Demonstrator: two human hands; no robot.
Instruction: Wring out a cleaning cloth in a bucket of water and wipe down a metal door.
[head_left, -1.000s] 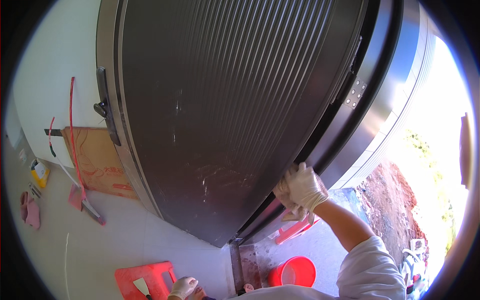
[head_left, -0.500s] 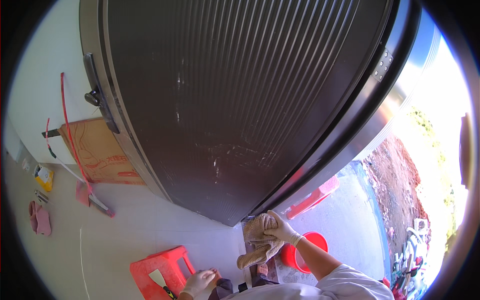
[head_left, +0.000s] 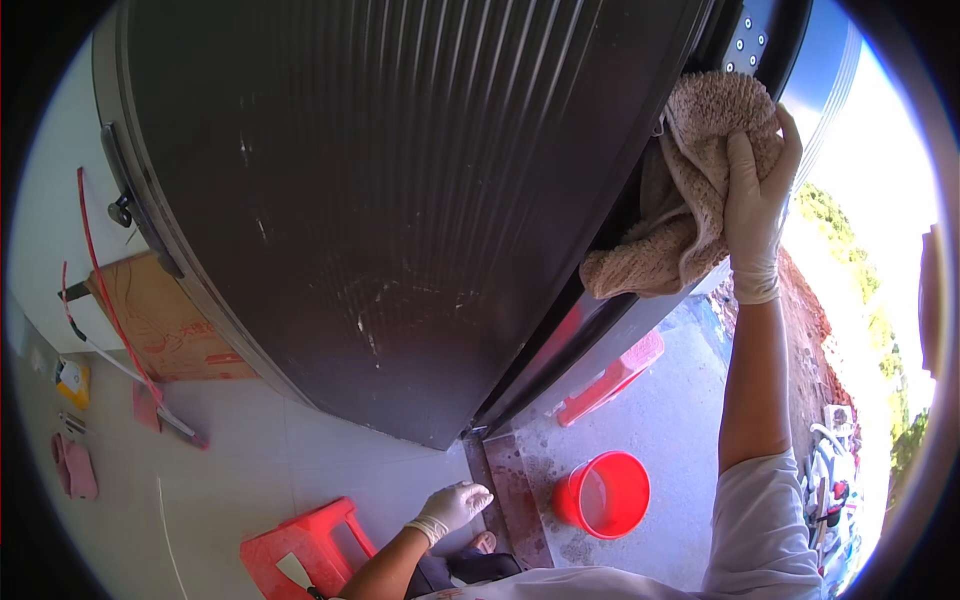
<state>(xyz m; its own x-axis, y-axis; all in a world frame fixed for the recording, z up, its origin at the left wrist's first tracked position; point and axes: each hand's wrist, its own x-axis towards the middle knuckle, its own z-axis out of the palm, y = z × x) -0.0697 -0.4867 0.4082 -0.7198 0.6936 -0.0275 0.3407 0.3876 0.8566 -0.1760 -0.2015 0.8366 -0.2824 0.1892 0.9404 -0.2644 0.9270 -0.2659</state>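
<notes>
My right hand [head_left: 757, 205], in a pale thin glove, is raised at the upper right and closed on a beige fluffy cloth [head_left: 705, 180]. The cloth lies bunched against the hinge-side edge of a dark ribbed door [head_left: 430, 200], just below a metal hinge plate [head_left: 745, 45]. One end of it droops down along the door's edge. My left hand [head_left: 455, 508], gloved as well, hangs low beside the doorway threshold, above the floor. Its fingers are curled together, and nothing shows in them.
A red bucket [head_left: 603, 495] stands outside the threshold [head_left: 512, 495], with a red stool [head_left: 612, 380] behind it. Near my left forearm is another red stool [head_left: 295, 550] with a scraper [head_left: 295, 572] on it. Cardboard [head_left: 165, 320] and a dustpan [head_left: 147, 408] lean at the left.
My right hand has carried the cloth from the door's bottom corner up to the hinge. My left hand has shifted right and up, away from the stool. The view has shifted slightly.
</notes>
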